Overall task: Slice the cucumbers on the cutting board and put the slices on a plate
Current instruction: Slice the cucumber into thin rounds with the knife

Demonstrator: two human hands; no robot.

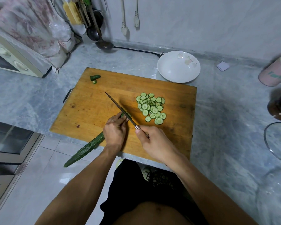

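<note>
Wooden cutting board [91, 108]: slice pile [151, 108] right; plate [170, 69] bare. Left hand [114, 133] grips long cucumber [86, 147]; right hand [152, 142] grips knife [118, 108]. Slicing unfinished.

Worn wooden cutting board [94, 108], glossy white plate [172, 70], marbled stone counter [225, 111].

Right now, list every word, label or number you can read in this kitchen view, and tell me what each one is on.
Pink canister at the right edge: green lettering, cut off by the frame and blurred, not readable.
Oven at the left: marks round its dials, too small and blurred to read.
Plate: a flower pattern only, no text.
Cutting board, knife, wall plugs: no writing visible.
</note>
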